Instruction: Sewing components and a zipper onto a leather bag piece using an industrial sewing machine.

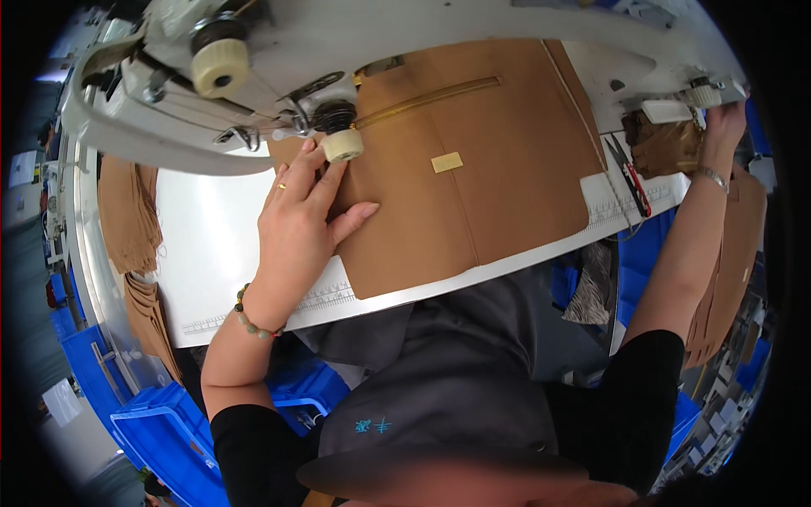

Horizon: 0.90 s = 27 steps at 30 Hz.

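Observation:
Under the white sewing machine (507, 21) lies a brown panel (405, 211) with a zipper (431, 97) and a small gold plate (448, 161) on it. My left hand (300, 211) rests on the panel's left part beside the cream knob (342, 146), fingers apart. At the upper right, my right hand (726, 127) reaches to the machine's right end, fingers bent round a part that is hidden from view. Black-and-red scissors (638, 190) lie near it on the white bed (211, 237), next to a bunched brown piece (667, 145).
Brown pieces are stacked at the left (127, 211) and hang at the right (728, 253) past my forearm. Blue bins (165, 431) stand below the bed at the left, with more blue containers (642, 253) at the right. A dark apron (439, 363) covers my front.

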Available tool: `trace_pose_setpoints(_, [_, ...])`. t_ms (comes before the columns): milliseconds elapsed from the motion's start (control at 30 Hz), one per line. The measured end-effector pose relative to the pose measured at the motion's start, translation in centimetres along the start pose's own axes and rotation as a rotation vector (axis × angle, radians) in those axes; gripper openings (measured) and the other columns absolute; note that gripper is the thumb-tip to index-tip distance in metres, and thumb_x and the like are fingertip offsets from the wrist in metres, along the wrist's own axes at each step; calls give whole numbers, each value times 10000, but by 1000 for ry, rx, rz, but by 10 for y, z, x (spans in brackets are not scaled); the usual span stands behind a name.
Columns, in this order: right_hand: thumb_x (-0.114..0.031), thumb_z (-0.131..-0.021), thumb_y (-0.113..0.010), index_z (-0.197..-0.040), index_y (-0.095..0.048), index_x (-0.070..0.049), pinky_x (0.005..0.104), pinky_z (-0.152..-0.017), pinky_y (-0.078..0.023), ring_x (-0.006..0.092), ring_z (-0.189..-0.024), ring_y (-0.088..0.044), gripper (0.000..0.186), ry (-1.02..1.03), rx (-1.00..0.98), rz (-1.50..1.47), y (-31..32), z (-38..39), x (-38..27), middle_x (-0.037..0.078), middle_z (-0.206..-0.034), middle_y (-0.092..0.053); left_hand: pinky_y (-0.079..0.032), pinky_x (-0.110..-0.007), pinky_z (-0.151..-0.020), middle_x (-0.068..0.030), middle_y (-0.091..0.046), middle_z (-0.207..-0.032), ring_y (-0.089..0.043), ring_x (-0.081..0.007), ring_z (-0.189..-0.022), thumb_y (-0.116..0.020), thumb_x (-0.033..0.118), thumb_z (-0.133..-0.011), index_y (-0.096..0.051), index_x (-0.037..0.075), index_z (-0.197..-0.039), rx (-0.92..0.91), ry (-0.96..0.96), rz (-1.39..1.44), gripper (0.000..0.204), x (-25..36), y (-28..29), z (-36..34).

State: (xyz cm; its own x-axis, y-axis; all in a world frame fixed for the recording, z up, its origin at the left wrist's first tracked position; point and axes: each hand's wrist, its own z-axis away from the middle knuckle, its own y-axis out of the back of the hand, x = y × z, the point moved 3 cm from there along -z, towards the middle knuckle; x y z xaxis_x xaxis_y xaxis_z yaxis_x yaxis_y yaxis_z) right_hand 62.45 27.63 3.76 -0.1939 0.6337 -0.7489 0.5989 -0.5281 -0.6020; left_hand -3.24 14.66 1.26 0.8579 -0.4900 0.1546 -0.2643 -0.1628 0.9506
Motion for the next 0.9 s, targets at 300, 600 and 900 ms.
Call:
trace_pose_setpoints(300, [-120,-1025,-552,-1091,-677,87,367,-894,-565,236,-966,-691,251,870,37,779,-65,139,-57,141,-1085,-726,-501,-466,-1047,-109,-634,-1320,-602,-304,-1281,-794,431,-804,-678,11,-1284,12,14,55,648,2,1,1])
trace_pose_setpoints(600, [-223,-874,-747,-1072,-706,-62,438,-959,-527,320,-1133,-645,259,763,-1561,912,-208,404,31,83,-1177,-691,-504,-422,-1041,-116,-650,-1304,-606,-307,-1284,-787,452,-813,-688,33,-1280,83,-26,35,636,0,-2,3])
trace_pose_setpoints(900, [-232,-877,-733,-1132,-723,-47,480,-1091,-446,312,-1203,-616,315,718,-1633,893,-212,429,63,129,-1211,-691,-481,-461,-1060,-102,-644,-1324,-610,-287,-1252,-749,488,-832,-663,34,-1318,79,-33,-3,671,-1,-6,2])
